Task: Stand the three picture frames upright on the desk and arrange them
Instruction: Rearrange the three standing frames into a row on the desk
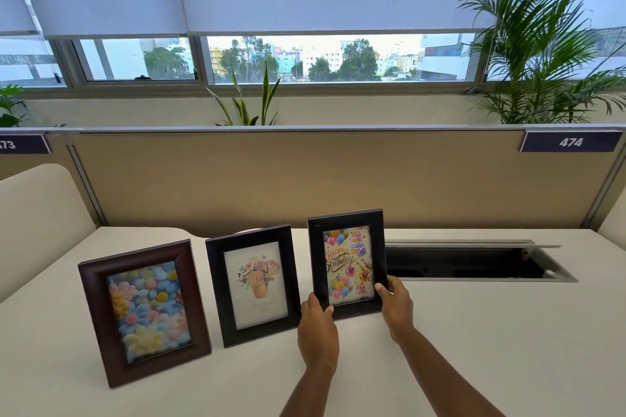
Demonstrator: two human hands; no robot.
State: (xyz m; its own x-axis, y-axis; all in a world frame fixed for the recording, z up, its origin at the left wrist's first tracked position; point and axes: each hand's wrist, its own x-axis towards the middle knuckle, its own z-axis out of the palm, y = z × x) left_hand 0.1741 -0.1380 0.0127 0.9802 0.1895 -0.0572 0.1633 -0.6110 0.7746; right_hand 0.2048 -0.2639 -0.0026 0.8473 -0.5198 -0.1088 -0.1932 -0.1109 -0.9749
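Pale and bare, the desk carried two frames already propped upright, facing forward. The birthday frame was gripped at its lower corners by left hand and right hand, fingers clamped, probably for squaring into the row.

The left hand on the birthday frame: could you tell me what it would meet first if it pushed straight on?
The left hand already grips the birthday frame at its lower left corner, so it would press that frame first; beyond it probably stands the partition, though depth is unclear.
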